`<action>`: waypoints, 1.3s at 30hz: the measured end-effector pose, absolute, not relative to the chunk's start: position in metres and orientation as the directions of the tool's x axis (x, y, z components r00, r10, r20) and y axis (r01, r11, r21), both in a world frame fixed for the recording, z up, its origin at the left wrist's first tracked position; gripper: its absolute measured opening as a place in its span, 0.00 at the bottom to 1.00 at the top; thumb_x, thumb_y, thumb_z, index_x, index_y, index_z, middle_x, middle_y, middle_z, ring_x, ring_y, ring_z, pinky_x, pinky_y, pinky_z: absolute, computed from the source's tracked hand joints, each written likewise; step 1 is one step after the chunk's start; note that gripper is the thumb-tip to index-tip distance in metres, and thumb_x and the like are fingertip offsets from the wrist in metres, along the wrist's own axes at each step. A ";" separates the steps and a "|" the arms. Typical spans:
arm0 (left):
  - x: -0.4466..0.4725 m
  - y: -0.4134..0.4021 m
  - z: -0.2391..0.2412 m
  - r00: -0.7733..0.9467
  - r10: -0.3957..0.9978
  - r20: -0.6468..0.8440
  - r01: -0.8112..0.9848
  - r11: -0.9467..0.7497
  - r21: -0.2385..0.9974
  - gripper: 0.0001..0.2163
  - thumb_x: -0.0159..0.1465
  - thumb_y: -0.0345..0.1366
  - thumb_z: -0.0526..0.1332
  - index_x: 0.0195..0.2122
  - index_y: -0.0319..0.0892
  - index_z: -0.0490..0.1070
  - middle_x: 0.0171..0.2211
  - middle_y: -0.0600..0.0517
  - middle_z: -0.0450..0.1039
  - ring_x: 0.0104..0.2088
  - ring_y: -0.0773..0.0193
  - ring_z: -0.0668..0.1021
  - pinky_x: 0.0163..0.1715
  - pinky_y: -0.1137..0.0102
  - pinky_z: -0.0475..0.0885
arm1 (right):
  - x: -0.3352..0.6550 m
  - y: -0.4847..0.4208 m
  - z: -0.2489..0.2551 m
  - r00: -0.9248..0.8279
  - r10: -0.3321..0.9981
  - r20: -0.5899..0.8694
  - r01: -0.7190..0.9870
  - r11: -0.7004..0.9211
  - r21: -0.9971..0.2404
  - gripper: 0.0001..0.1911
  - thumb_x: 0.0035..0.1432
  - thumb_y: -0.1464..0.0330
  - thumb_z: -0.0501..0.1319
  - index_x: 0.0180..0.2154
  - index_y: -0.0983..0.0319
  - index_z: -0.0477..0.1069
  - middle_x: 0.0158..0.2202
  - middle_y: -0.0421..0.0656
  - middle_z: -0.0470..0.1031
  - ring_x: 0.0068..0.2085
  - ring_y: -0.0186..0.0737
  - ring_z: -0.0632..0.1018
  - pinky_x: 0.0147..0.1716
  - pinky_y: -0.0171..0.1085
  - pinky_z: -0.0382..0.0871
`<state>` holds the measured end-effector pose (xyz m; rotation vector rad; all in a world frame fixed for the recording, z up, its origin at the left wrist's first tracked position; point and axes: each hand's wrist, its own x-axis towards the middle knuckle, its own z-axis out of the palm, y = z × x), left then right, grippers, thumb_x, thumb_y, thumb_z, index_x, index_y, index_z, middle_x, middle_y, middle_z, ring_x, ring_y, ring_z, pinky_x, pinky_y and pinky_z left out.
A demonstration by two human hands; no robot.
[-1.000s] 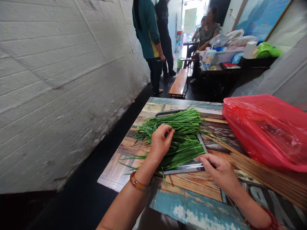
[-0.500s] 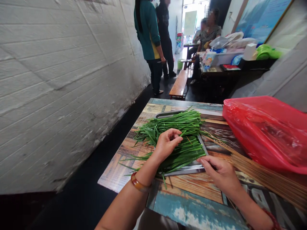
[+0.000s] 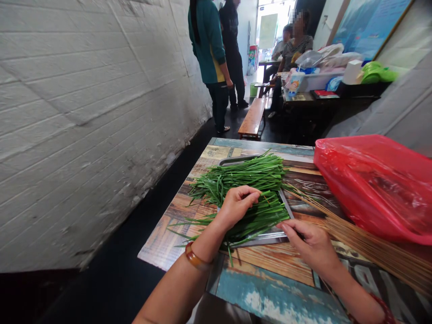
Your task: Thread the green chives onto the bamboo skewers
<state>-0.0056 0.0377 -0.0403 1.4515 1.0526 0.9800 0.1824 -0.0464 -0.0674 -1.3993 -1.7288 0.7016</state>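
Garlic chives [image 3: 249,173] lie in two bunches across a metal tray [image 3: 289,208], their leafy ends hanging over its left side. My left hand [image 3: 238,204] is over the nearer bunch, thumb and forefinger pinched on chive stalks; its fingertips partly hide them. A thin brown stick tip shows just beside these fingers. At the tray's right edge my right hand [image 3: 308,240] is closed in a pinch close to the cut chive ends. A thin bamboo skewer [image 3: 332,294] runs out under its wrist, mostly hidden by the hand.
Many bamboo skewers [image 3: 374,247] lie on the table [image 3: 270,292] at the right, beside a large red plastic bag [image 3: 374,180]. Beyond the table stand a wooden bench [image 3: 253,118] and a cluttered second table. Several people are in the background. A white wall [image 3: 84,112] runs along the left.
My left hand has moved slightly right and down, and its thumb and forefinger have closed together. My right hand has stayed nearly still.
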 end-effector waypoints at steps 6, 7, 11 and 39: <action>-0.008 0.042 -0.044 0.296 0.929 0.220 0.245 -0.296 0.923 0.06 0.55 0.32 0.62 0.33 0.39 0.77 0.29 0.50 0.73 0.31 0.66 0.72 0.33 0.72 0.66 | 0.183 -0.046 -0.067 -0.068 0.970 0.232 0.529 0.232 -0.816 0.12 0.58 0.63 0.55 0.31 0.57 0.77 0.30 0.41 0.81 0.32 0.41 0.80 0.33 0.36 0.74; -0.008 0.042 -0.045 0.291 0.930 0.223 0.240 -0.296 0.924 0.06 0.56 0.32 0.61 0.33 0.38 0.77 0.29 0.50 0.73 0.31 0.66 0.72 0.33 0.72 0.66 | 0.183 -0.046 -0.067 -0.066 0.971 0.231 0.528 0.230 -0.817 0.13 0.58 0.63 0.55 0.31 0.57 0.77 0.30 0.41 0.81 0.32 0.41 0.80 0.33 0.36 0.74; -0.006 0.041 -0.046 0.245 0.964 0.107 0.152 -0.147 0.977 0.08 0.57 0.34 0.60 0.32 0.37 0.76 0.27 0.50 0.73 0.27 0.68 0.72 0.27 0.74 0.65 | 0.183 -0.047 -0.067 -0.067 0.972 0.227 0.528 0.227 -0.818 0.13 0.58 0.63 0.55 0.31 0.59 0.77 0.30 0.42 0.81 0.32 0.41 0.80 0.33 0.36 0.73; -0.002 0.040 -0.053 0.216 0.966 0.141 0.163 -0.178 0.970 0.05 0.55 0.33 0.61 0.29 0.37 0.73 0.22 0.54 0.70 0.23 0.71 0.69 0.22 0.77 0.64 | 0.183 -0.045 -0.067 -0.093 0.974 0.207 0.534 0.224 -0.815 0.15 0.59 0.63 0.54 0.31 0.59 0.77 0.30 0.42 0.81 0.31 0.41 0.80 0.30 0.35 0.73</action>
